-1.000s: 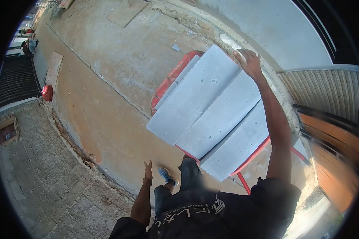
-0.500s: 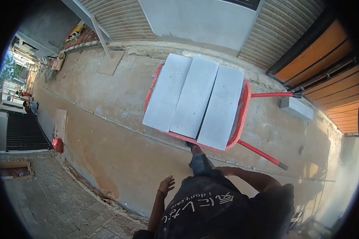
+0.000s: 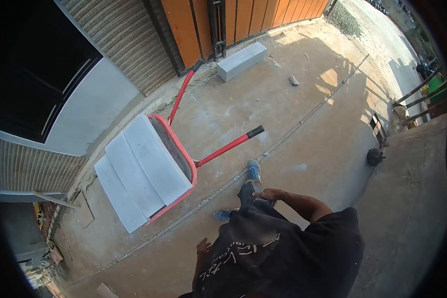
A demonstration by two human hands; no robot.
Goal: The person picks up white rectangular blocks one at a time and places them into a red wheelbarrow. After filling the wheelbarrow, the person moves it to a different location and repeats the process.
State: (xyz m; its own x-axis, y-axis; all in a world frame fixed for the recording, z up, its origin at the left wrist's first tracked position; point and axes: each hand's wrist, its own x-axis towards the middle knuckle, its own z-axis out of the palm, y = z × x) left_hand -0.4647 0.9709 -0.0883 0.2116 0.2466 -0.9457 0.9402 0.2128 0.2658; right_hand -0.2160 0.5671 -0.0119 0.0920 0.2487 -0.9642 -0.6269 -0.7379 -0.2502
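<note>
My left hand (image 3: 202, 246) hangs at my left side, fingers slightly apart, with nothing in it. My right hand (image 3: 268, 194) is against the front of my dark trousers (image 3: 247, 193), its fingers stretched along the cloth. Ahead to the left stands a red wheelbarrow (image 3: 195, 171), its two black-tipped handles pointing toward the orange gate. Three pale grey blocks (image 3: 129, 171) lie side by side across its tray. Both hands are apart from the wheelbarrow.
Another grey block (image 3: 242, 60) lies on the ground by the orange gate (image 3: 253, 20). A small stone (image 3: 293, 80) and a dark bag-like lump (image 3: 375, 157) are on the right. A raised seam (image 3: 208, 198) crosses the concrete. Corrugated wall panels (image 3: 111, 42) stand at left.
My view has turned to the right, toward the gate and the wheelbarrow's handles. The wheelbarrow now appears farther left. My blue shoes have come into sight, and both hands remain by my body.
</note>
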